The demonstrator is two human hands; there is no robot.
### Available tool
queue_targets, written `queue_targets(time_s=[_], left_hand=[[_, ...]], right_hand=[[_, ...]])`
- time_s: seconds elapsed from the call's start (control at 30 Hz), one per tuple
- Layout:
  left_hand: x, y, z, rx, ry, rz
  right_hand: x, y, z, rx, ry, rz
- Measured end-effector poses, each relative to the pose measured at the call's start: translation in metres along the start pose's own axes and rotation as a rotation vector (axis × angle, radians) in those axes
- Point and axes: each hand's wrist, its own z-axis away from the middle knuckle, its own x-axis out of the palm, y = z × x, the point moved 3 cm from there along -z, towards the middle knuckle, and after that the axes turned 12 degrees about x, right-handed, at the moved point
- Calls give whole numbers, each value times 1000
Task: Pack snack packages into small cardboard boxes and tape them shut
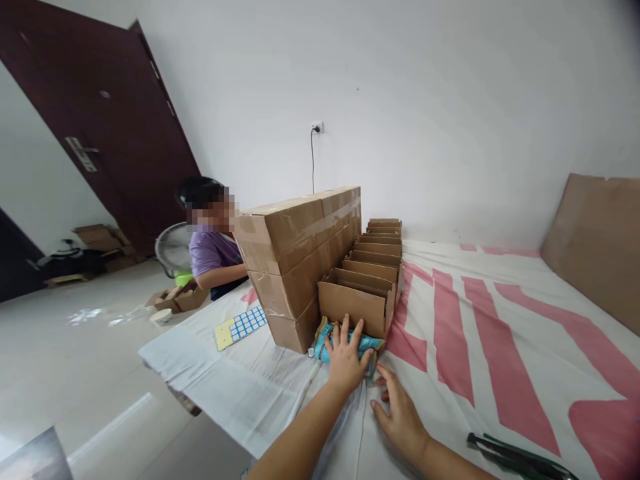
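My left hand lies with fingers spread on a teal packet that rests in a small flat cardboard box in front of a row of open cardboard boxes. My right hand rests just right of it on the white and pink cloth, fingers curled toward the packet's near edge; I cannot make out anything in it. A stack of sealed brown cartons stands left of the open boxes.
A person in a purple shirt sits behind the cartons. A sheet of blue labels lies on the cloth at left. Dark green tools lie near right. Flat cardboard leans on the right wall. Boxes litter the floor by the door.
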Motion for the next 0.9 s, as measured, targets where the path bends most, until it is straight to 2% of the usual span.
queue_targets(time_s=[0.27,0.37,0.6,0.73,0.9], left_hand=[[-8,2,18,60,-47,-43],[-9,2,31,111,-26,-56],[3,-4,66,195,8,-77],[4,-3,67,177,-3,-87],[2,0,62,166,-21,-98]], right_hand=[[-3,-6,-1,-19,-12,6],[-3,-6,-1,-30,-4,20],[0,-3,-2,-44,-17,70],[-1,-10,-1,-58,-55,148],[-4,-31,14,-25,-196,337]])
